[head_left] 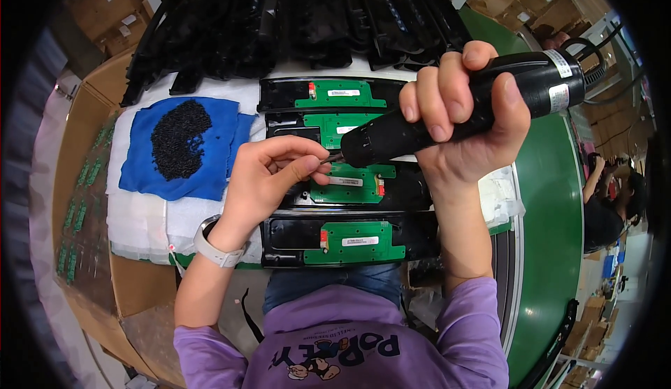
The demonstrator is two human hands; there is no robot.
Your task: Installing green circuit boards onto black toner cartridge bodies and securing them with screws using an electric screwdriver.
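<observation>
A black corded electric screwdriver point(447, 106) lies in the grip of my right hand point(475, 109), its nose pointing left and slightly down. At its metal bit point(337, 157) the thumb and forefinger of my left hand point(276, 172) are pinched together; any small piece between them is hidden. Below both hands, several black plastic panels with green circuit boards are laid in a row: the nearest board point(363, 241) shows fully, while the one above it point(349, 188) is partly covered by my left fingers and the tool.
Left of the panels, a blue cloth point(140, 158) bears a heap of tiny black screw-like pieces point(180, 137). Many black plastic parts point(300, 18) are piled at the back. A cardboard box point(133, 277) stands at left, a green surface point(549, 207) at right, where a person point(611, 211) is visible farther off.
</observation>
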